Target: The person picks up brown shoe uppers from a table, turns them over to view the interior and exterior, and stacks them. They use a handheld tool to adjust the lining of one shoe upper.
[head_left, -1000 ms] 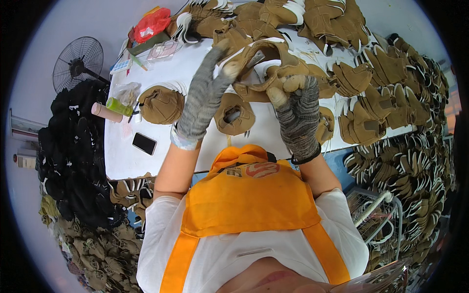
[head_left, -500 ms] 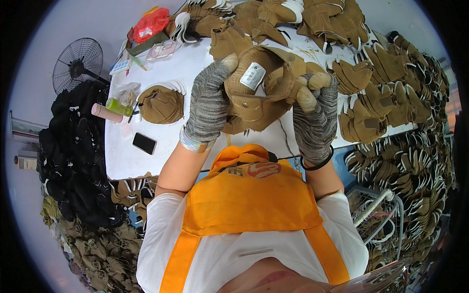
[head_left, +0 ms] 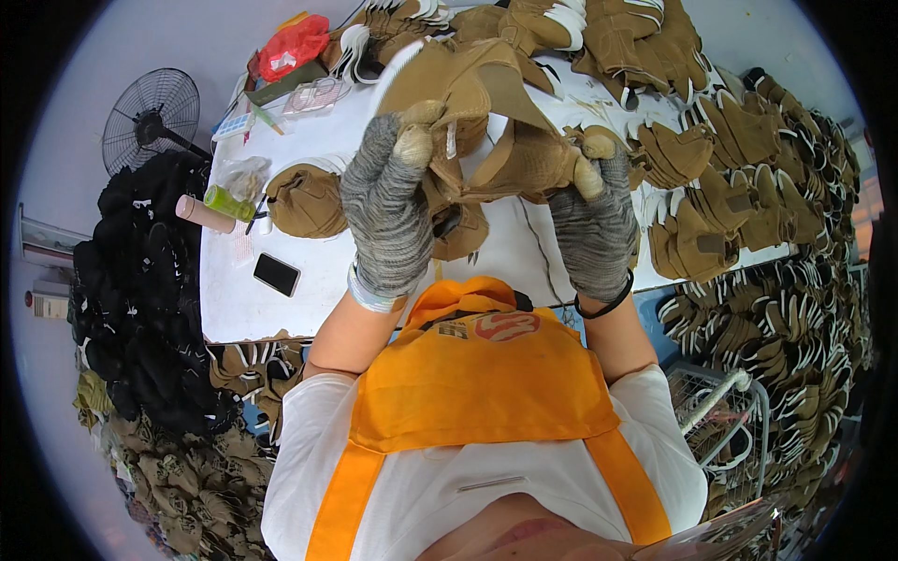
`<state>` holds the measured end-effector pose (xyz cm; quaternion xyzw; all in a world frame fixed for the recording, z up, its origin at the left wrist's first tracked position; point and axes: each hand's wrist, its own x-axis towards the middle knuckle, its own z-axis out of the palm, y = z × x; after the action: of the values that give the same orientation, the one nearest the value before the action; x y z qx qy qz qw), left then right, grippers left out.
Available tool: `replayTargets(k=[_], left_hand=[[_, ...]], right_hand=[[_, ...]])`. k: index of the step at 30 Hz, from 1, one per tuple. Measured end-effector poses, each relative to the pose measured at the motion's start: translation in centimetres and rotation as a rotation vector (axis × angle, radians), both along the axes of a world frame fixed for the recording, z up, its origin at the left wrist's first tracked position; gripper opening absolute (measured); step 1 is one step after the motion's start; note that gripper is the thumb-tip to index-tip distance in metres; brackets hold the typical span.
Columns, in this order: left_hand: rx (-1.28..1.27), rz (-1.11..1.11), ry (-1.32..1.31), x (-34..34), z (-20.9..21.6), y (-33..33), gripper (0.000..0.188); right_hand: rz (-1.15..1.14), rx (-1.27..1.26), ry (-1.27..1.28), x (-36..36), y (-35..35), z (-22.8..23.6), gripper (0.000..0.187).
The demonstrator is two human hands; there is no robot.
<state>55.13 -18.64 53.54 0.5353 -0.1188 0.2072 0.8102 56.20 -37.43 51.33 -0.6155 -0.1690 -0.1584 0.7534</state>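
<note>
A brown shoe upper point(head_left: 458, 86) with a white edge strip is stretched between my gloved hands above the table. My left hand point(head_left: 391, 210), in a grey knit glove with tan fingertips, pinches its left side. At the opposite edge, the gloved fingers of my right hand point(head_left: 596, 224) are closed on the upper. Its opening and folded panels face me, with a sliver of white label visible inside. Below it, partly covered, lies another brown piece point(head_left: 465, 236) on the white table point(head_left: 323, 316).
Brown uppers point(head_left: 692, 229) stand in rows at the right, with more piled at the back. A small stack of uppers point(head_left: 307, 201), a phone point(head_left: 277, 275), a pink bottle point(head_left: 206, 215) and a green bottle point(head_left: 227, 203) lie left. Beyond stands a fan point(head_left: 150, 126); a wire cart point(head_left: 725, 421) is lower right.
The upper has been turned and lifted slightly, so its white-edged outer side now shows and its inner label is mostly hidden. My left hand has shifted left and a little lower.
</note>
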Motion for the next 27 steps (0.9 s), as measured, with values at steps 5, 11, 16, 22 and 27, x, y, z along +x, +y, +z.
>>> replayTargets(k=[5, 11, 16, 22, 27], left_hand=[[-0.414, -0.386, -0.009, 0.9, -1.5, 1.0, 0.042], [-0.83, -0.648, -0.045, 1.8, -2.5, 1.8, 0.038], [-0.809, -0.61, -0.035, 2.5, -3.7, 2.3, 0.037], [0.073, 0.059, -0.247, 2.1, -4.2, 3.8, 0.045], [0.375, 0.232, -0.243, 0.6, -4.6, 3.3, 0.045]], right_hand=[[0.144, 0.084, -0.123, -1.4, 0.6, -0.7, 0.016], [0.148, -0.108, -0.235, -2.3, 1.8, -2.5, 0.025], [0.162, -0.34, -0.217, -1.8, 1.8, -3.9, 0.026], [0.261, -0.167, 0.11, -0.6, -0.3, -6.5, 0.036], [0.27, -0.127, 0.331, 0.5, -3.9, -6.5, 0.064]])
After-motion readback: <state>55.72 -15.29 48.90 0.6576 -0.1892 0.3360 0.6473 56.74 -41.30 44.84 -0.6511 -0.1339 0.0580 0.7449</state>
